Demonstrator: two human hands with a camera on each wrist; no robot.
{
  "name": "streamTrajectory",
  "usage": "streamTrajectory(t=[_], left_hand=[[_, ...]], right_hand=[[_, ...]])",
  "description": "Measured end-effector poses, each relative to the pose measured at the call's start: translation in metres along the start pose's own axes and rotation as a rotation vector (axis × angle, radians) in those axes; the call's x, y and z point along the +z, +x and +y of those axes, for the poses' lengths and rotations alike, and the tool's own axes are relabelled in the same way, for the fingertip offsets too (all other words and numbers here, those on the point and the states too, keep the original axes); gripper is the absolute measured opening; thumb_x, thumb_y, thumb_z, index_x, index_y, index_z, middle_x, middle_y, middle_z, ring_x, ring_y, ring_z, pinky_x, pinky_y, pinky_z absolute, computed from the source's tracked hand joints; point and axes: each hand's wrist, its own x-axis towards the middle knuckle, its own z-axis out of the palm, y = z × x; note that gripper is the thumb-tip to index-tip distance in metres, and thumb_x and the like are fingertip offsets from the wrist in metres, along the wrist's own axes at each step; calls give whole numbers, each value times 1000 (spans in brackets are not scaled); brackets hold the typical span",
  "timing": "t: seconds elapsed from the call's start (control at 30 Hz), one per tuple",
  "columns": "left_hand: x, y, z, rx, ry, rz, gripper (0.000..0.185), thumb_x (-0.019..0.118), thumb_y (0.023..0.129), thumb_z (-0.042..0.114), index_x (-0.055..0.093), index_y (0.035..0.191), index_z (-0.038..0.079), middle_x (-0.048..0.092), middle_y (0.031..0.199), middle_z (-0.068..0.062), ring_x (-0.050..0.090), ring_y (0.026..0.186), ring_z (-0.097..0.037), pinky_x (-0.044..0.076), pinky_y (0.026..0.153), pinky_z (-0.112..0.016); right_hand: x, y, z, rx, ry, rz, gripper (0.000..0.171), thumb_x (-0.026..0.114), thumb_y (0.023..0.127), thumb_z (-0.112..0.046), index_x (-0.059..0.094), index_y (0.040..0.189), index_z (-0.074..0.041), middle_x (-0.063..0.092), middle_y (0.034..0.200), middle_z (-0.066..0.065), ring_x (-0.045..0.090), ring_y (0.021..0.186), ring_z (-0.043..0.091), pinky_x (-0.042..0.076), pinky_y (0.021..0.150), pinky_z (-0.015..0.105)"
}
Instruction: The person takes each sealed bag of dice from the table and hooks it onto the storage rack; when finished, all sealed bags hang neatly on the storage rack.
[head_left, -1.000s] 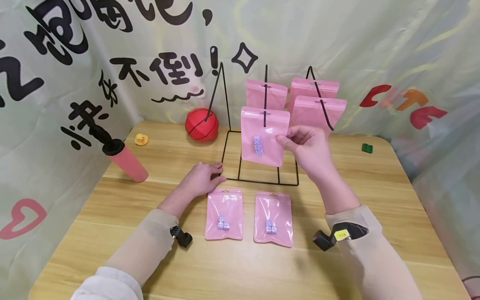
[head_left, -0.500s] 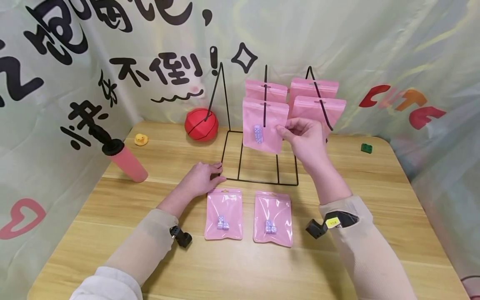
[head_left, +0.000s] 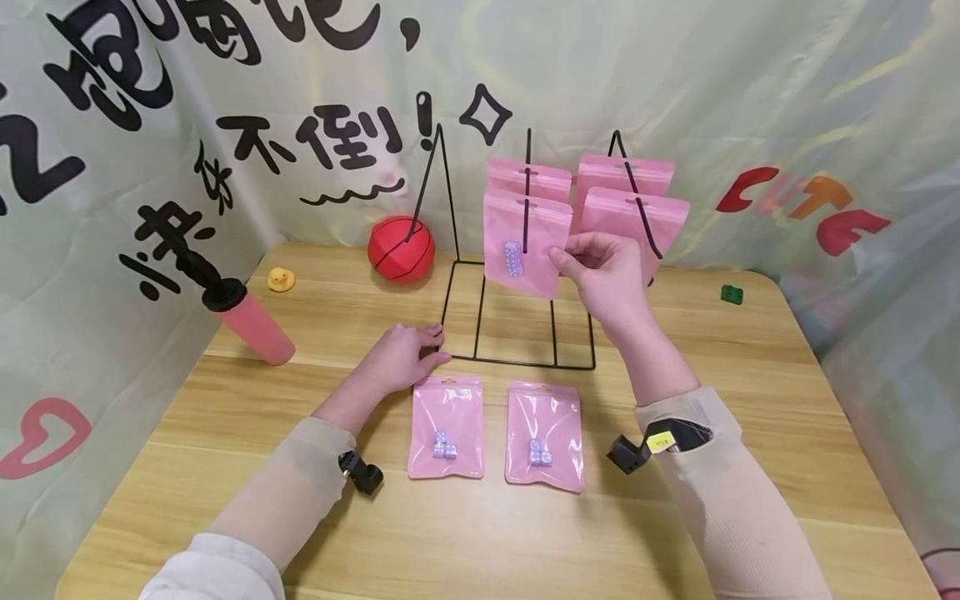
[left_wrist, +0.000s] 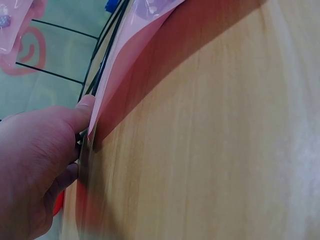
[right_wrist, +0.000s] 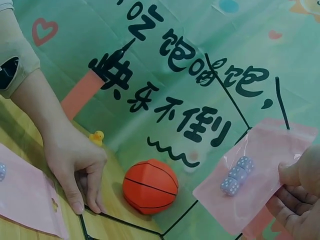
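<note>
My right hand (head_left: 603,271) pinches the right edge of a pink zip bag (head_left: 501,225) with a column of pale purple dice inside. In the right wrist view, the rack's middle prong enters this bag (right_wrist: 260,145) near its top edge. My left hand (head_left: 401,358) grips the front left corner of the black wire rack (head_left: 517,362) between thumb and fingers. Another pink bag (head_left: 506,173) hangs behind on the middle prong, and two more hang on the right prong, the front one (head_left: 611,218) partly hidden by my hand. The left prong carries none.
Two pink dice bags lie flat before the rack, one at left (head_left: 447,412) and one at right (head_left: 543,417). A red ball (head_left: 401,250), a yellow duck (head_left: 281,279) and a pink pump (head_left: 258,335) stand leftward. A green block (head_left: 732,294) lies right.
My right hand has raised the pink bag and moved it back along the middle prong, closer to the bag behind. My left hand keeps its place on the rack.
</note>
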Motion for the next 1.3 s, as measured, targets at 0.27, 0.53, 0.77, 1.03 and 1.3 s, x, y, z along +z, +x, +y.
streamTrajectory(t=[0.27,0.53,0.77,1.03,1.3], left_hand=[[-2,-1,0,-1,2,2,49,76,101,35,68,138,4,60,147,-11,51,141,-32,43,115,-48],[-3,-1,0,-2,9,3,49,75,101,36,68,138,5,60,148,-11,50,142,-32,42,116,-48],[-3,-2,-2,20,9,15,49,76,101,37,68,137,4,61,146,-12,51,140,-33,43,115,-48],[-2,-1,0,-10,10,3,50,76,101,37,68,139,6,60,148,-10,50,142,-32,42,116,-48],[-1,-1,1,0,3,9,49,76,101,35,67,138,5,60,147,-11,49,142,-33,42,116,-48]], right_hand=[[-8,-7,0,4,-194,-52,19,78,98,-10,77,111,4,79,101,10,71,87,11,58,76,20],[-21,-17,-1,-55,-297,-150,21,77,99,-11,78,114,4,78,110,14,74,97,15,59,86,21],[-36,-28,3,-32,-343,-266,21,76,99,-8,77,117,4,78,111,16,75,97,22,60,82,21],[-59,-39,45,-24,-562,-446,38,74,102,-13,68,129,13,70,128,29,66,122,45,54,103,55],[-65,-51,91,-46,-738,-433,45,74,102,-21,67,135,9,71,124,28,66,64,33,59,72,50]])
